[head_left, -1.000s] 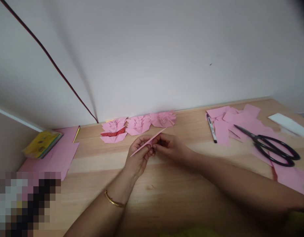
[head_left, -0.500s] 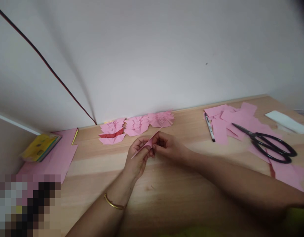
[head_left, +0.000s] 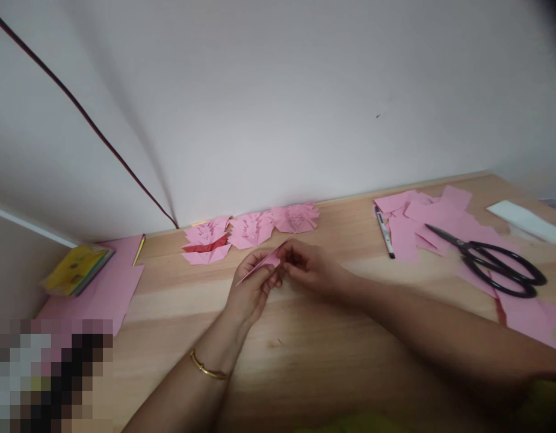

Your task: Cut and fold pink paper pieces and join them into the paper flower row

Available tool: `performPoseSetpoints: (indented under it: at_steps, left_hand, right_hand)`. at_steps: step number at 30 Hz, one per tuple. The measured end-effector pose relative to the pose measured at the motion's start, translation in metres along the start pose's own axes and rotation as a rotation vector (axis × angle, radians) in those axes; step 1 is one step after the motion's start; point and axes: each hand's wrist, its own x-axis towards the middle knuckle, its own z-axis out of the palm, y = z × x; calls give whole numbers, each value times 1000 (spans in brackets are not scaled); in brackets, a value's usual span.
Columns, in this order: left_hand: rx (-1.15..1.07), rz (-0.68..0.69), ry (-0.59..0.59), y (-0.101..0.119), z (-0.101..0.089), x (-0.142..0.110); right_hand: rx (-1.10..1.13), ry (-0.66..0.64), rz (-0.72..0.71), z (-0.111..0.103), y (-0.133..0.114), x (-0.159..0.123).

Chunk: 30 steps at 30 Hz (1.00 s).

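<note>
My left hand [head_left: 253,285] pinches a small piece of pink paper [head_left: 271,261] between thumb and fingers, above the middle of the table. The paper is tilted and seen nearly edge-on, so its folds are hard to make out. At its right end my right hand [head_left: 307,264] has its curled fingers closed on the paper's upper edge. Behind the hands, along the wall, lie several folded and cut pink paper shapes [head_left: 251,230]. A red strip [head_left: 206,246] shows at the left one.
Black-handled scissors [head_left: 490,258] rest on pink paper scraps [head_left: 440,210] at the right, beside a marker pen [head_left: 385,233] and a white strip [head_left: 526,221]. On the left, a yellow packet [head_left: 74,269] and a pencil [head_left: 139,249] lie by pink sheets [head_left: 111,288]. A cable [head_left: 92,123] runs down the wall.
The pink paper has turned slightly, showing more of its face. My right fingers have shifted a little up along its edge; my left hand stays nearly in place.
</note>
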Motion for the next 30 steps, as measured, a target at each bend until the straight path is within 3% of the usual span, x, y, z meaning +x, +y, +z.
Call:
performPoseSetpoints:
  at_steps: [5, 9, 12, 16, 24, 30]
  left_hand:
    - [-65, -43, -48, 5, 3, -1]
    - [-74, -110, -70, 7, 4, -3]
    - [-30, -39, -37, 4, 4, -3]
    - [49, 110, 72, 0, 5, -1]
    - [138, 152, 122, -7, -2, -1]
    - [208, 173, 111, -9, -5, -3]
  right_hand:
    - [-562, 95, -328, -10, -4, -1]
    - [-827, 169, -419, -12, -10, -2]
    - [-833, 172, -411, -13, -12, -2]
    - [-744, 55, -331, -13, -12, 1]
    - [-512, 104, -148, -10, -14, 0]
    - [-493, 88, -136, -9, -18, 1]
